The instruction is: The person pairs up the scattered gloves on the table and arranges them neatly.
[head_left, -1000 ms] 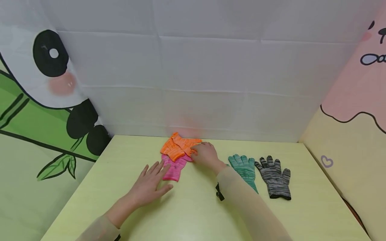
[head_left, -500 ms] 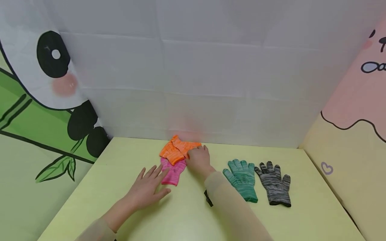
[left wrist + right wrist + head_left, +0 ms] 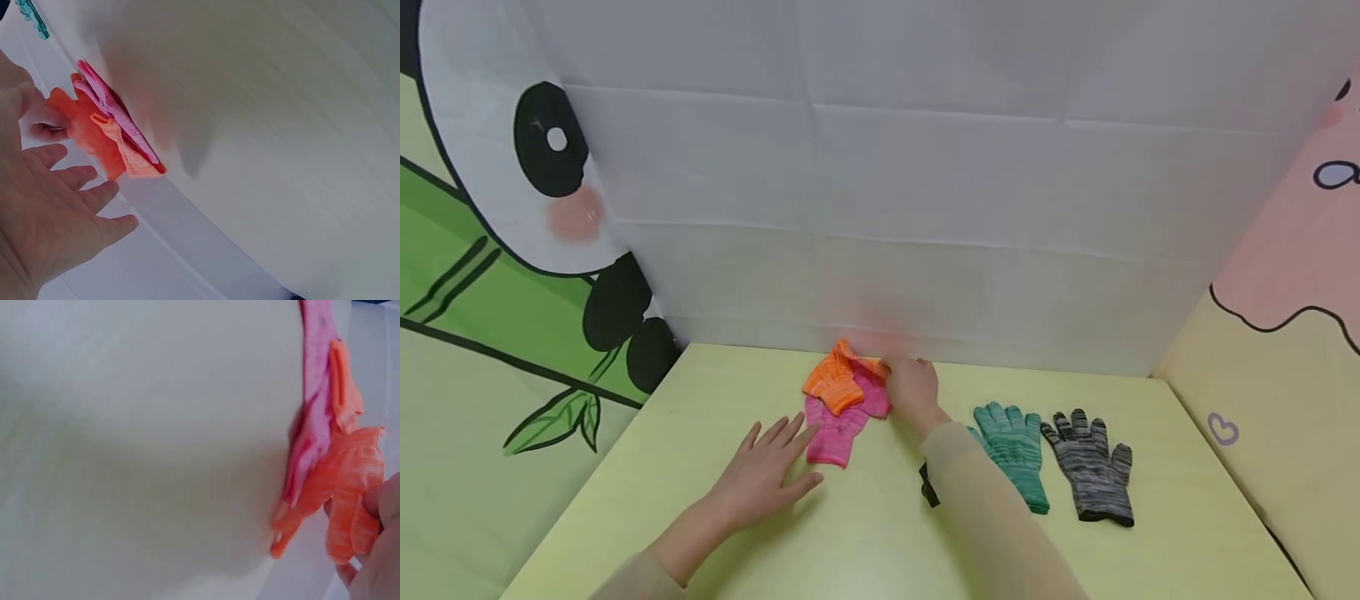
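An orange knit glove (image 3: 833, 382) lies over a pink knit glove (image 3: 831, 435) near the back of the table. My right hand (image 3: 914, 390) pinches the orange glove by its finger end and holds that part raised; in the right wrist view, the thumb and fingers of the hand (image 3: 382, 550) grip the orange fabric (image 3: 353, 500). Whether the orange is one glove or a pair I cannot tell. My left hand (image 3: 762, 477) is spread with straight fingers beside the pink cuff, its fingertips close to it. In the left wrist view no fabric is in the left hand (image 3: 62, 206).
To the right, a green glove (image 3: 1017, 458) lies flat, partly behind my right sleeve (image 3: 992, 500). Beside it lies a grey-black glove (image 3: 1093, 471). A white sheet (image 3: 925, 208) hangs at the table's back edge, with printed cloth panels (image 3: 1255, 317) at the sides.
My right hand has lifted and moved the orange glove's finger end up and back, uncovering more pink beneath. My left hand has stayed nearly still. The head view has shifted slightly.
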Demonstrator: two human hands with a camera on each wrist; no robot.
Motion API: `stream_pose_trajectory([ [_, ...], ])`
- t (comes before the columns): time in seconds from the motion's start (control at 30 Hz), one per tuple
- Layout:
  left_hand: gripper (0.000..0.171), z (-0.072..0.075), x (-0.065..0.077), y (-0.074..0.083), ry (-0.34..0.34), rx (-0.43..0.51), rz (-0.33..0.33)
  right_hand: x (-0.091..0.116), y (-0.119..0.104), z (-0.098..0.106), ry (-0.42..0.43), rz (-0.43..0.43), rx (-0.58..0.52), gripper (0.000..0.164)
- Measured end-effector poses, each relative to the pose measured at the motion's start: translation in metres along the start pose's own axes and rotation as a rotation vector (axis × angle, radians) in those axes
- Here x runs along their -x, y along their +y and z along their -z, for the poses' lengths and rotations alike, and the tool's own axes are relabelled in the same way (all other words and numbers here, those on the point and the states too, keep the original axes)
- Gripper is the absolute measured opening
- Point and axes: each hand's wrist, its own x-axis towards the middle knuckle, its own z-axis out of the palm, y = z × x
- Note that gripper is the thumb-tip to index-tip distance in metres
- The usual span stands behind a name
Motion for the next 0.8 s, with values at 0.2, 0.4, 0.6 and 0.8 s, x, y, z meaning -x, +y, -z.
stream_pose_trajectory([
  [0.2,0.074,0.0,0.004,-0.002,0.012,0.011,0.008,-0.003,0.007,0.026,0.06,0.026,-0.108,0.03],
  [0.4,0.074,0.003,0.004,-0.004,0.037,0.012,0.021,0.002,0.014,0.044,0.103,0.224,-0.129,0.028],
  [0.6,0.074,0.005,0.006,-0.004,-0.003,0.035,0.051,0.019,0.031,0.036,-0.052,0.326,-0.083,0.023],
  [0.8,0.074,0.007,0.005,0.002,-0.039,0.092,0.055,0.035,0.046,0.027,-0.115,0.295,-0.046,0.027],
])
